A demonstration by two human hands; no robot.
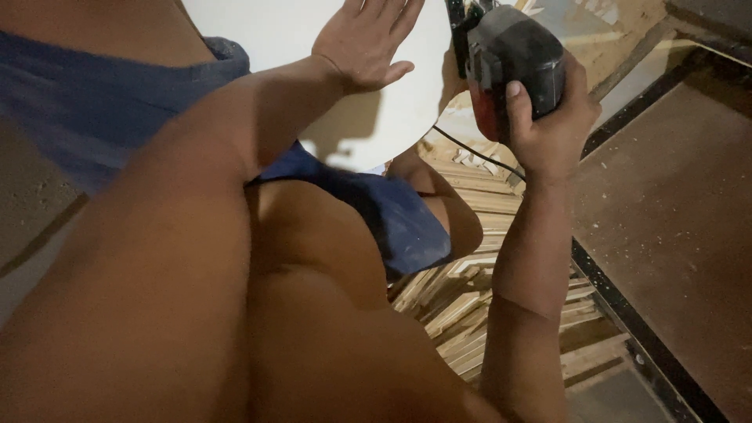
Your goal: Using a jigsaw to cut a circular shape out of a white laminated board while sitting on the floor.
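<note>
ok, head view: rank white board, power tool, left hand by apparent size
1. White board, largest, though cut off by the frame.
2. Power tool and left hand look about alike; both are partly cropped, so no ranking.

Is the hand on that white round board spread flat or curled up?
Spread flat: the left hand lies palm-down on the white round board, fingers extended, thumb out to the side. Its fingertips run out of view.

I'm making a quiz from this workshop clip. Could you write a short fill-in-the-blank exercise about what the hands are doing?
1. The left hand lies flat on a round ____ board.
2. The power tool is gripped by the ____ hand.
3. A thin black ____ hangs below the power tool.
4. Offcuts of ____ lie piled below.

Missing words: white; right; cord; wood
</note>
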